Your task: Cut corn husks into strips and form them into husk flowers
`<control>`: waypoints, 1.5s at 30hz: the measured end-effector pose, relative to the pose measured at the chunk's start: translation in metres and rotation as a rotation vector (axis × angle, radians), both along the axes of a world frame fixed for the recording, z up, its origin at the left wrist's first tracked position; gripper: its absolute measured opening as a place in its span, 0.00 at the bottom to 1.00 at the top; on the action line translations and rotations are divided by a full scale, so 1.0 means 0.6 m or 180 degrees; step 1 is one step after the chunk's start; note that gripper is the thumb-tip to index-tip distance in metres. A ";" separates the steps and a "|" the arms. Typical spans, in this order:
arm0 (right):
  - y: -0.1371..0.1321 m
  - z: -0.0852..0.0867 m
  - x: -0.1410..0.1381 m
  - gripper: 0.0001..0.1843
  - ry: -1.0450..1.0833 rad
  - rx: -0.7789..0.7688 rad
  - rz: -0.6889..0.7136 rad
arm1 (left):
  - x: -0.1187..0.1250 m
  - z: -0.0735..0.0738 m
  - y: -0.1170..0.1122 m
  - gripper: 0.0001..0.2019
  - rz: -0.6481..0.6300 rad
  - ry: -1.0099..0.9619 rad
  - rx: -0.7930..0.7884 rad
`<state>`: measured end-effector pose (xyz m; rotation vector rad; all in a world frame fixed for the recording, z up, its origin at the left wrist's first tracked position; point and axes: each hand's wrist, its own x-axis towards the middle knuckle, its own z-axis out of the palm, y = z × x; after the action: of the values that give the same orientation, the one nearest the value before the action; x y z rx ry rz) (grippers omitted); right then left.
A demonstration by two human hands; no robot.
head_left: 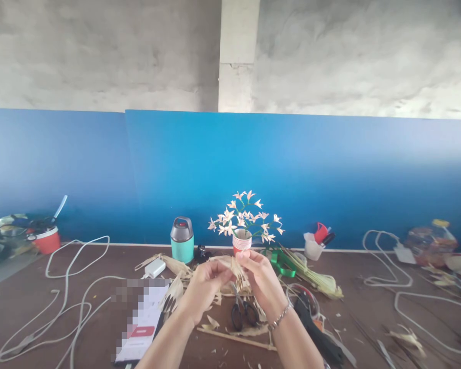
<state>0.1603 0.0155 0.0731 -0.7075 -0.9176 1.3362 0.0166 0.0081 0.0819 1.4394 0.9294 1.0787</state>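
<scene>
My left hand (206, 283) and my right hand (260, 274) are close together above the table, each closed in a pinch. Whatever sits in their fingertips is too small to make out. Between and behind them shows a pale dried husk (238, 270) with a ragged edge; I cannot tell whether the fingers touch it. Black-handled scissors (243, 313) lie below the hands among husk scraps. Just beyond, a stacked paper cup (242, 240) holds pale star-shaped flowers (248, 216) on green stems. To the left of my left hand is another cut husk (172, 294).
A phone or tablet (144, 323), a white charger (154, 267) and a turquoise flask (182, 243) stand left. Right are green ribbon (282, 264), a husk bundle (317, 279), a black tool (317, 330) and a white cup (313, 247). White cables (67, 287) cross the table (353, 307).
</scene>
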 end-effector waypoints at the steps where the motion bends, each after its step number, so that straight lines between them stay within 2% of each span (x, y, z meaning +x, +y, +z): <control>1: 0.001 0.000 0.000 0.17 -0.0017 0.0002 -0.0088 | -0.001 -0.002 0.003 0.12 0.0097 0.0231 0.0192; 4: 0.002 0.004 -0.002 0.16 -0.0075 -0.0032 -0.0330 | -0.006 -0.014 0.014 0.14 0.0726 0.0768 0.0989; 6: 0.002 0.006 -0.004 0.15 -0.0087 -0.0011 -0.0609 | -0.010 -0.020 0.017 0.12 0.1553 0.0810 0.1522; 7: 0.002 0.007 -0.006 0.14 -0.0111 0.0062 -0.0782 | -0.011 -0.021 0.017 0.12 0.1801 0.0768 0.1607; 8: 0.001 0.007 -0.007 0.13 -0.0162 0.0187 -0.0948 | -0.011 -0.019 0.015 0.12 0.1864 0.0690 0.1542; 9: 0.000 0.007 -0.009 0.12 -0.0247 0.0356 -0.1090 | -0.011 -0.017 0.012 0.14 0.1757 0.0596 0.1327; 11: -0.002 0.006 -0.013 0.09 -0.0576 0.0753 -0.1304 | -0.006 -0.009 0.003 0.20 0.1164 0.0346 0.0565; 14: -0.009 0.005 -0.019 0.07 -0.1414 0.1268 -0.1410 | 0.003 -0.004 -0.003 0.23 0.0638 -0.0193 -0.0487; 16: -0.015 0.005 -0.021 0.06 -0.1990 0.1585 -0.1334 | 0.007 -0.007 -0.001 0.23 0.0462 -0.0644 -0.0887; 18: -0.019 0.008 -0.020 0.06 -0.2416 0.1833 -0.1145 | 0.007 -0.013 0.005 0.20 0.0371 -0.1064 -0.1075; 20: -0.024 0.013 -0.017 0.06 -0.2707 0.1929 -0.0893 | 0.005 -0.018 0.011 0.17 0.0327 -0.1255 -0.1085; 22: -0.029 0.020 -0.011 0.06 -0.2934 0.1898 -0.0633 | 0.000 -0.018 0.014 0.15 0.0274 -0.1135 -0.0931; 26: -0.042 0.038 0.001 0.09 -0.3189 0.1864 -0.0168 | -0.009 -0.005 0.013 0.11 0.0226 -0.0263 -0.0452; 29: -0.047 0.044 0.004 0.11 -0.3208 0.1809 -0.0027 | -0.013 0.008 0.009 0.10 0.0240 0.0346 0.0002; 33: -0.040 0.039 -0.002 0.08 -0.3065 0.1552 -0.0318 | -0.013 0.015 0.006 0.12 0.0181 0.0271 0.0298; 36: -0.032 0.032 -0.006 0.06 -0.2832 0.1152 -0.0545 | -0.011 0.014 0.005 0.10 -0.0039 -0.0027 0.0093; 40: -0.026 0.025 -0.008 0.05 -0.2497 0.0801 -0.0705 | -0.008 0.012 0.002 0.08 0.0046 -0.0310 -0.0200; 45: -0.022 0.019 -0.006 0.06 -0.2290 0.0810 -0.0862 | -0.008 0.010 0.001 0.04 0.0167 -0.0599 -0.0311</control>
<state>0.1566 0.0022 0.0847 -1.0933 -1.4684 0.6974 0.0121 0.0086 0.0880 1.2170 0.8763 1.1700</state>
